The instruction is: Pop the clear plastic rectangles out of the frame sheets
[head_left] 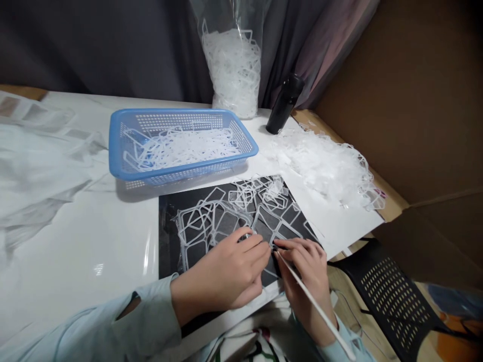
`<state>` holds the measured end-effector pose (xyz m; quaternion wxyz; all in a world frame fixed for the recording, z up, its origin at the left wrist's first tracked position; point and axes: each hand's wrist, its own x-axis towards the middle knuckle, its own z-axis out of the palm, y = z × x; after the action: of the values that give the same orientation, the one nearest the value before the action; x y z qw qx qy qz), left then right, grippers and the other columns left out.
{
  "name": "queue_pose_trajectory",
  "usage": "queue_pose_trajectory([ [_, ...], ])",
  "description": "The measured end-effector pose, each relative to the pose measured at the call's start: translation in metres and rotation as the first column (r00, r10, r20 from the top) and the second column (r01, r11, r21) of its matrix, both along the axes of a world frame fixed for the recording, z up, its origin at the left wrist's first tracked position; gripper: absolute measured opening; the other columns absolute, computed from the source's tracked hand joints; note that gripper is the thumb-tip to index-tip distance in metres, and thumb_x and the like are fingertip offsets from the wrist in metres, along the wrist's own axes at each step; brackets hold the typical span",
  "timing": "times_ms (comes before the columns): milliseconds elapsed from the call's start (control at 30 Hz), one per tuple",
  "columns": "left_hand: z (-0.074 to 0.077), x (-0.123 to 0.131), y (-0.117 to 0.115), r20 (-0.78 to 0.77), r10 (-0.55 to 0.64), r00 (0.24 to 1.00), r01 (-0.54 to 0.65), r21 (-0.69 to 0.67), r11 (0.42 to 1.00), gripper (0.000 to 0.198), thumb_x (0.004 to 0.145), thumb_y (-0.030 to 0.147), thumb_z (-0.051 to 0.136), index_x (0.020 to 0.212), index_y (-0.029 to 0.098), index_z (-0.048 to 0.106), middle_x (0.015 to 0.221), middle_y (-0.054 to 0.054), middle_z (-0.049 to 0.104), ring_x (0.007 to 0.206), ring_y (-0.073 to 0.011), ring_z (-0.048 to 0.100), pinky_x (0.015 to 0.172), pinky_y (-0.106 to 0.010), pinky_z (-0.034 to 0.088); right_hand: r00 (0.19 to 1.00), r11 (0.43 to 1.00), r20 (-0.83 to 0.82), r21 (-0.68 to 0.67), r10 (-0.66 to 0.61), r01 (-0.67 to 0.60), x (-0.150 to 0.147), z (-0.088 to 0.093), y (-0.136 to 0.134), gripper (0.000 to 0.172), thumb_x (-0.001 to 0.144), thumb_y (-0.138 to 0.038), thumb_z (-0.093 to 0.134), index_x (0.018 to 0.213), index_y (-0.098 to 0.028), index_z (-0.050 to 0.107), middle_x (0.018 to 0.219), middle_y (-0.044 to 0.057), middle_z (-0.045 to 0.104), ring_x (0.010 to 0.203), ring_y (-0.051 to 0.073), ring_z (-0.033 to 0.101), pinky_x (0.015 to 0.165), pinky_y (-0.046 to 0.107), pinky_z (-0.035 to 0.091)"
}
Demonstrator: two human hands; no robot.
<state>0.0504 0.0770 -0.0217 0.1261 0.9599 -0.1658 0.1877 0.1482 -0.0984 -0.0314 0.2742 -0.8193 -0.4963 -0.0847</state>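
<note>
My left hand [230, 266] is closed in a pinch over a black mat [169, 256]; whatever lies between its fingertips is hidden. Just to its right, my right hand [307, 271] grips a long thin white stick [317, 306], whose dark tip end is near the left fingertips. The stick runs back across the right hand toward the sleeve. Under and ahead of both hands, a tangle of translucent plastic frames [206, 218] lies on the mat, some linked in a sheet. Smaller loose frames [260, 191] are heaped at the mat's far edge.
A blue basket [181, 171] of white frames stands beyond the mat. Behind it is a clear bag [236, 70] full of frames. A black bottle [285, 103] and a large pile of frames [328, 166] are at right. Plastic sheeting [41, 166] covers the left; a black chair [392, 291] is at right.
</note>
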Motion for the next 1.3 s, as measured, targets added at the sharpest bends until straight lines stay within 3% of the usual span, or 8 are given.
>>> queue_pose_trajectory([
  [300,-0.002,-0.002,-0.001,-0.002,0.027,1.0,-0.027,-0.006,1.0,0.025,0.089,0.02,0.051,0.11,0.015,0.065,0.107,-0.01,0.069,0.1,-0.0249,0.06,0.093,-0.041,0.04,0.985,0.957,0.027,0.245,-0.17,0.158,0.028,0.009,-0.013,0.007,0.091,-0.018,0.063,0.087,-0.022,0.06,0.101,0.007,0.075,0.093,0.025,0.065,0.086,0.042,0.045],
  [533,-0.003,-0.003,-0.003,-0.003,0.037,0.999,-0.037,-0.003,0.999,0.02,0.09,0.021,0.051,0.103,0.016,0.065,0.104,-0.009,0.07,0.099,-0.0244,0.06,0.09,-0.04,0.04,0.874,0.719,0.044,0.589,-0.484,0.368,0.075,0.021,-0.029,0.01,0.086,-0.022,0.072,0.088,-0.016,0.064,0.1,0.013,0.074,0.097,0.028,0.071,0.093,0.048,0.051],
  [667,-0.005,-0.002,-0.003,0.006,0.04,0.999,-0.04,-0.012,0.999,0.021,0.09,0.022,0.05,0.104,0.015,0.064,0.102,-0.009,0.069,0.096,-0.0241,0.059,0.086,-0.039,0.041,0.851,0.625,0.039,0.697,-0.523,0.352,0.082,0.031,-0.026,0.009,0.084,-0.02,0.072,0.089,-0.014,0.067,0.101,0.013,0.074,0.096,0.03,0.072,0.091,0.05,0.053],
  [733,-0.004,-0.002,-0.002,-0.005,0.041,0.999,-0.041,-0.027,0.999,0.02,0.09,0.023,0.05,0.102,0.015,0.064,0.1,-0.009,0.068,0.093,-0.024,0.059,0.082,-0.039,0.041,0.902,0.688,0.035,0.66,-0.43,0.302,0.078,0.036,-0.021,0.01,0.084,-0.019,0.073,0.09,-0.015,0.067,0.101,0.012,0.074,0.096,0.029,0.072,0.09,0.047,0.055],
  [833,-0.003,-0.002,-0.001,-0.034,0.041,0.999,-0.043,-0.046,0.998,0.024,0.09,0.024,0.049,0.105,0.013,0.064,0.097,-0.008,0.066,0.088,-0.0232,0.056,0.077,-0.038,0.041,0.978,0.891,-0.087,0.403,-0.192,0.211,0.065,0.037,-0.014,0.005,0.087,-0.021,0.071,0.089,-0.019,0.067,0.104,0.009,0.073,0.1,0.026,0.07,0.088,0.04,0.054],
  [900,-0.001,-0.002,-0.001,-0.054,0.04,0.998,-0.042,-0.043,0.998,0.031,0.09,0.024,0.048,0.116,0.011,0.061,0.097,-0.007,0.064,0.088,-0.0231,0.055,0.077,-0.038,0.04,0.97,0.954,-0.223,0.261,-0.093,0.151,0.054,0.034,-0.01,0.005,0.09,-0.024,0.067,0.086,-0.021,0.067,0.104,0.008,0.071,0.101,0.023,0.068,0.087,0.036,0.052],
  [1033,0.002,-0.002,0.0,-0.108,0.046,0.993,-0.05,-0.031,0.998,0.045,0.092,0.024,0.047,0.133,0.008,0.051,0.1,-0.007,0.06,0.091,-0.0227,0.052,0.08,-0.037,0.038,0.911,0.984,-0.411,0.165,0.013,0.06,0.03,0.023,-0.009,0.008,0.092,-0.024,0.064,0.085,-0.023,0.066,0.097,0.004,0.066,0.095,0.019,0.065,0.083,0.031,0.05],
  [1300,0.001,-0.002,0.0,-0.121,0.032,0.992,-0.038,-0.055,0.998,0.04,0.092,0.024,0.046,0.128,0.009,0.055,0.101,-0.006,0.059,0.092,-0.0227,0.05,0.08,-0.036,0.035,0.871,0.988,-0.492,0.145,0.02,0.059,0.013,0.004,-0.013,0.008,0.093,-0.022,0.063,0.086,-0.024,0.064,0.098,0.002,0.065,0.096,0.016,0.063,0.085,0.028,0.048],
])
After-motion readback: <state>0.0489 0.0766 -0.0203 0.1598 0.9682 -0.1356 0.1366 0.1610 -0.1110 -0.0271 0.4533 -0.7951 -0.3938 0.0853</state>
